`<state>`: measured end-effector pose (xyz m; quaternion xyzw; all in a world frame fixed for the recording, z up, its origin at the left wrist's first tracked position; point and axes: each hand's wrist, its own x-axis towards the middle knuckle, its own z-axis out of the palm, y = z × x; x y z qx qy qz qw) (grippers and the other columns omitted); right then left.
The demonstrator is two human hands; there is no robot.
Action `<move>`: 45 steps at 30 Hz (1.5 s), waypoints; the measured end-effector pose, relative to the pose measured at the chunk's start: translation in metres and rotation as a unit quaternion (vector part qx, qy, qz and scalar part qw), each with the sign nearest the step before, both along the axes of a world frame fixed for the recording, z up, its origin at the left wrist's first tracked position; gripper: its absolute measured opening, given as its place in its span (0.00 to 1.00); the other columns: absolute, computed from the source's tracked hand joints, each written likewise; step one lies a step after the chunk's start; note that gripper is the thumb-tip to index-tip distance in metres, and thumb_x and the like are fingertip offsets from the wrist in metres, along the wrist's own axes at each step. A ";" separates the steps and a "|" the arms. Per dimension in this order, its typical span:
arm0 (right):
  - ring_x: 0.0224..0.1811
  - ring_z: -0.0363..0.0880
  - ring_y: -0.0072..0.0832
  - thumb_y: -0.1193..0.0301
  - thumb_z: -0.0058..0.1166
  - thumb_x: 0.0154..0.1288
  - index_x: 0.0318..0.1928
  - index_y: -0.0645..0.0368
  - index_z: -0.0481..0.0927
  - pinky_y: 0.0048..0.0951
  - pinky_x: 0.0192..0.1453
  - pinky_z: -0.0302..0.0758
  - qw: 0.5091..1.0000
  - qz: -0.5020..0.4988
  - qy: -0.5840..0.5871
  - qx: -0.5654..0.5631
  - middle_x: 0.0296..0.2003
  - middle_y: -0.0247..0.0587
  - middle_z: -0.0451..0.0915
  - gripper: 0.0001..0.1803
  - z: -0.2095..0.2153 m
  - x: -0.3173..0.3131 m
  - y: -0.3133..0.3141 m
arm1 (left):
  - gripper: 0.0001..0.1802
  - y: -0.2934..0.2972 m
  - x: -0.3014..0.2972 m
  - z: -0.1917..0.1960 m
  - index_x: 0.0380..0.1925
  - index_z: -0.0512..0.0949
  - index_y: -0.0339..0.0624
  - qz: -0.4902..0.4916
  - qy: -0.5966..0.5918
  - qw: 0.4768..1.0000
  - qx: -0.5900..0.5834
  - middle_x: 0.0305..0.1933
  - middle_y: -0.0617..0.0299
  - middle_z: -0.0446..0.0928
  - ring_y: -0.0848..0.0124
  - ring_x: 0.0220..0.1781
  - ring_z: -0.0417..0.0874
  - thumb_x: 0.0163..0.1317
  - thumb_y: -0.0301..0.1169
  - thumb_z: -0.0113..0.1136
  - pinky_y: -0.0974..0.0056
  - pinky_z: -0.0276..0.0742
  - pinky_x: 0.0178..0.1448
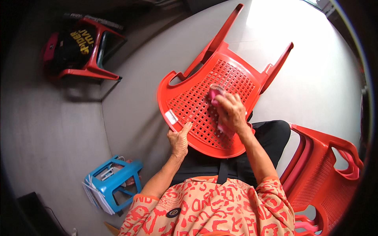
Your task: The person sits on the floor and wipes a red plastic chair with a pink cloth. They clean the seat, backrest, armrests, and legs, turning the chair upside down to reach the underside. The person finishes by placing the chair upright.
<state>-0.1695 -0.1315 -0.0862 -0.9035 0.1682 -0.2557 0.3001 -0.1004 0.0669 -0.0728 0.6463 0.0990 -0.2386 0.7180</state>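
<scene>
A red plastic stool (197, 106) with a perforated seat lies tipped on my lap, its legs pointing up and away. My left hand (180, 139) grips the seat's near rim, thumb on the perforated face. My right hand (231, 112) presses a pink cloth (214, 94) against the seat's grid. Part of the cloth is hidden under my fingers.
A stack of red plastic chairs (327, 173) stands at my right. A small blue stool (114, 183) with papers under it sits on the floor at lower left. Another red chair (92, 59) holding a dark bag stands at the far left by the wall.
</scene>
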 end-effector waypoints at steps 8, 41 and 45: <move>0.40 0.74 0.37 0.74 0.60 0.47 0.45 0.53 0.78 0.31 0.45 0.71 0.986 0.168 0.018 -0.005 0.52 0.37 0.77 0.20 0.051 0.004 0.058 | 0.14 0.004 -0.004 -0.002 0.48 0.77 0.34 -0.008 -0.033 0.999 -0.030 0.44 0.64 0.80 0.76 0.42 0.79 0.62 0.23 0.61 0.69 0.77 0.49; 0.47 0.74 0.42 0.66 0.57 0.59 0.45 0.47 0.82 0.42 0.48 0.76 0.973 0.124 0.184 0.069 0.41 0.35 0.81 0.12 0.032 0.096 0.012 | 0.10 0.005 -0.002 0.011 0.37 0.81 0.35 -0.061 -0.070 0.992 0.086 0.34 0.67 0.82 0.79 0.34 0.77 0.58 0.29 0.67 0.69 0.74 0.43; 0.43 0.74 0.43 0.67 0.57 0.59 0.47 0.50 0.82 0.40 0.50 0.72 0.940 0.289 0.121 0.137 0.42 0.37 0.81 0.14 0.032 0.112 0.040 | 0.15 0.009 -0.004 0.000 0.43 0.79 0.36 -0.062 -0.073 0.993 0.063 0.39 0.67 0.81 0.78 0.39 0.77 0.58 0.30 0.69 0.68 0.75 0.47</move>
